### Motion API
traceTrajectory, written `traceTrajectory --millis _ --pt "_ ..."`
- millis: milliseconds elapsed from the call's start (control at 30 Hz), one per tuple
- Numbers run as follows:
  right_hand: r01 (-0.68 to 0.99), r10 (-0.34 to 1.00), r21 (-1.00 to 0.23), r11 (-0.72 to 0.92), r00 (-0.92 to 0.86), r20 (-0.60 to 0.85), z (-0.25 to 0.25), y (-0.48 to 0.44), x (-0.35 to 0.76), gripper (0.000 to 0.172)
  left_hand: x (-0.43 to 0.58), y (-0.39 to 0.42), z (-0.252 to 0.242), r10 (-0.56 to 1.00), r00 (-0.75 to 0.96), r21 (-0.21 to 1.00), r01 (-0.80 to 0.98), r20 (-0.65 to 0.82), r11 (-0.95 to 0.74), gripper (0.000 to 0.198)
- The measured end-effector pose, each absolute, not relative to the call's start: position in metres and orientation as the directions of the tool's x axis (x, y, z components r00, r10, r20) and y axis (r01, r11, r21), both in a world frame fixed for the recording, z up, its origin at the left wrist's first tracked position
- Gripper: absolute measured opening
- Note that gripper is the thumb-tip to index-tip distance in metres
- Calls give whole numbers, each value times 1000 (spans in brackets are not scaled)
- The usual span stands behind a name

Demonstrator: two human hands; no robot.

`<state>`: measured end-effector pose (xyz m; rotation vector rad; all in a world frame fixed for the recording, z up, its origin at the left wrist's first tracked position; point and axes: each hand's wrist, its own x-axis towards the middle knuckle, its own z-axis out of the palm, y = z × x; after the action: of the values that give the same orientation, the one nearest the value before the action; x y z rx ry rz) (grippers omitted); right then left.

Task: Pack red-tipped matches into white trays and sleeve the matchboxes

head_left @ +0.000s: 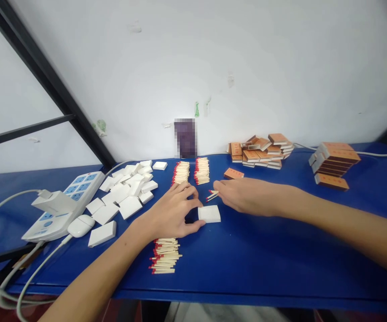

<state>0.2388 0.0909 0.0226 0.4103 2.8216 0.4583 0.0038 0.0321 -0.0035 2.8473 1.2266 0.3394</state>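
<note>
My left hand rests on the blue table, thumb and fingers pinching the left edge of a small white matchbox tray. My right hand reaches in from the right and pinches a few red-tipped matches just above that tray. A loose pile of matches lies near my left wrist. Two neat bundles of matches lie farther back. One orange matchbox sleeve sits by my right hand.
Several white trays are heaped at the left. A white power strip with a plugged adapter, cables and a white earbud case lies at far left. Orange sleeves are piled at the back and stacked at right.
</note>
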Motion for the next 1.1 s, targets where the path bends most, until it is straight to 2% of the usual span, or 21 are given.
traceTrajectory --millis 100,200,300,400,533,700,900,1100 --pt "210 269 271 939 -942 -202 23 82 237 26 3 32 -4 720 667 98 717 192 -691 27" --pt "281 312 184 942 -935 -170 15 74 232 18 2 32 -5 717 669 86 716 196 -692 28" --pt "310 341 223 924 -933 -116 5 70 228 17 2 32 -5 710 675 75 712 201 -698 28" --pt "251 282 263 932 -956 -86 -4 70 225 16 2 32 -6 700 683 61 706 208 -706 27" --pt "208 227 238 949 -972 -55 -8 71 222 18 3 32 -8 684 695 44 694 221 -719 26" --pt "212 225 179 961 -973 -58 -9 73 218 20 3 33 -9 667 708 29 680 232 -732 27" --pt "247 247 -37 968 -969 -18 -16 79 217 22 3 34 -9 673 707 23 686 219 -728 27" --pt "279 311 -351 894 -950 35 -2 82 219 13 3 34 -9 668 711 24 681 221 -732 25"
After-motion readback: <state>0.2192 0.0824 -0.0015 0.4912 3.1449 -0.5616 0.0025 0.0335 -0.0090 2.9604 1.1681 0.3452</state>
